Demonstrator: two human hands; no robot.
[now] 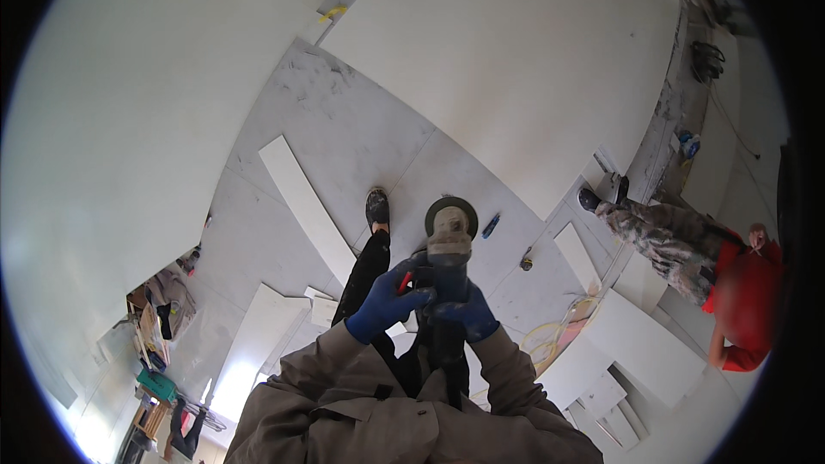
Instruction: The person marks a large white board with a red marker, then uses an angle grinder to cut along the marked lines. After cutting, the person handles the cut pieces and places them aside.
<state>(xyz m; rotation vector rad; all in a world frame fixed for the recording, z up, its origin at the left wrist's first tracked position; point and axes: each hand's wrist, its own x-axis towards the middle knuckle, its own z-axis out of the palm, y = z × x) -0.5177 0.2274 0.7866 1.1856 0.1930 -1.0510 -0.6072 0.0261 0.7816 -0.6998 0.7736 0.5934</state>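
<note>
Both my hands wear blue gloves and are closed around an angle grinder (449, 245), a dusty grey power tool with a dark round disc at its far end. My left hand (384, 302) grips its body from the left, beside a small red part. On the other side my right hand (471, 313) wraps the dark rear of the body. The tool is held in front of me above the grey floor. Beneath my hands, the lower end of the tool blends into dark clothing.
Large white panels (516, 60) stretch ahead, with another (129, 137) at left. A long white strip (305, 198) lies by my shoe. A blue cutter (491, 225) and a tape measure (527, 259) lie right. Board offcuts (640, 348) and a person in red (746, 305) are farther right.
</note>
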